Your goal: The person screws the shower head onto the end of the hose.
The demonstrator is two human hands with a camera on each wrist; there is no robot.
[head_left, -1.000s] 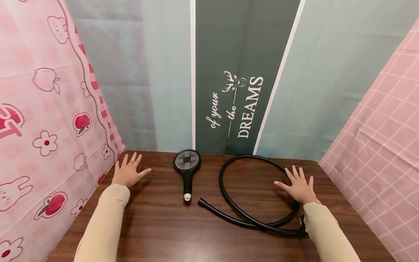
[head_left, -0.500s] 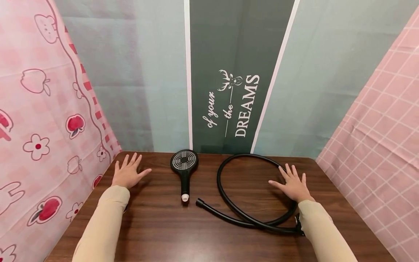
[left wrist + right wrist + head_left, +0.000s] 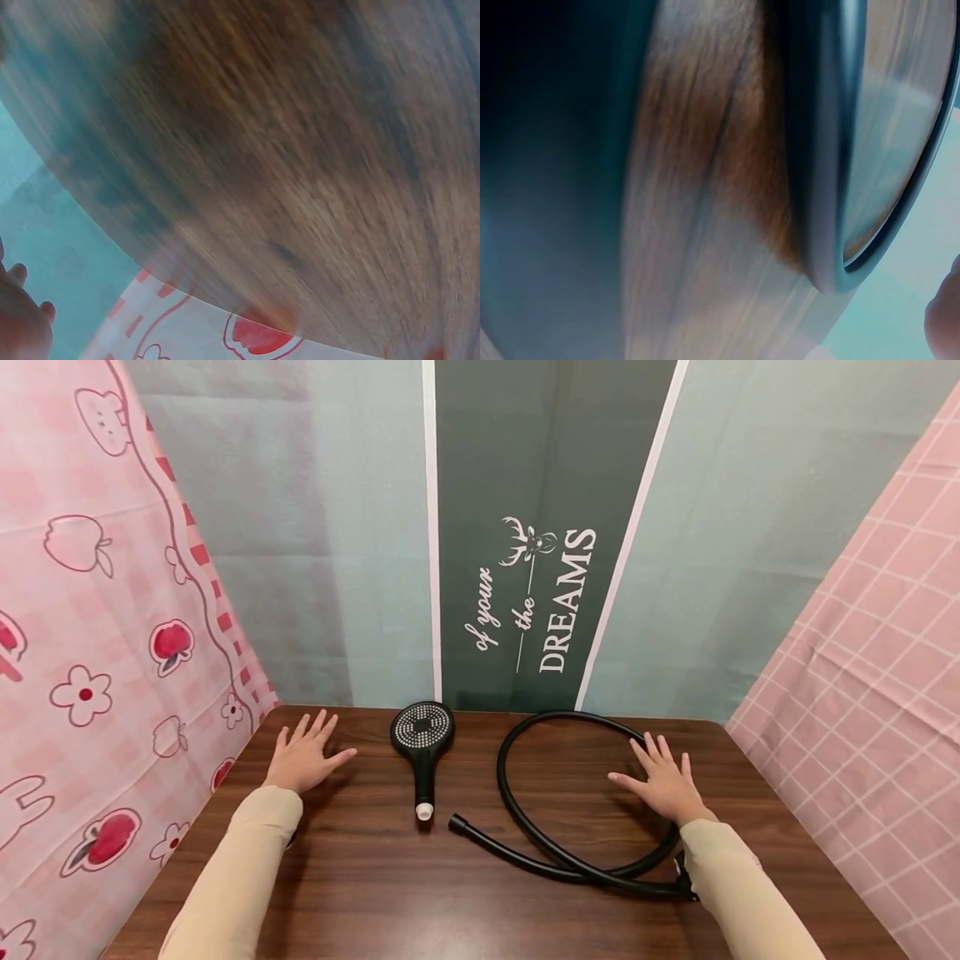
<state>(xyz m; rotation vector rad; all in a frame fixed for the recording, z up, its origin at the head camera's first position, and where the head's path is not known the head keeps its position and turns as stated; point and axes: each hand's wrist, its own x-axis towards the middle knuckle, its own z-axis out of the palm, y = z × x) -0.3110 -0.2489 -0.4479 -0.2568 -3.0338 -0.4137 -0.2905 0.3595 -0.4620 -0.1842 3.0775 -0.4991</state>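
Between the hands, a black shower head (image 3: 422,727) lies face up near the table's far edge, its white connector end toward me. To its right a black shower hose (image 3: 517,810) lies in one large loop, a free end pointing at the shower head. My left hand (image 3: 303,762) is left of the shower head with fingers spread, holding nothing. My right hand (image 3: 663,783), fingers spread too, is over the right side of the hose loop. The hose's other end is partly hidden by the right sleeve. In the right wrist view the hose (image 3: 829,187) looms close.
The brown wooden table (image 3: 360,885) ends at a grey-green curtain (image 3: 390,527) printed with words and a deer. Pink cloths hang on both sides, a patterned one (image 3: 97,610) at left and a checked one (image 3: 862,635) at right.
The head view has shifted slightly. My right hand has moved a little left across the hose loop, and my left hand slightly right. The shower head and hose lie as before.
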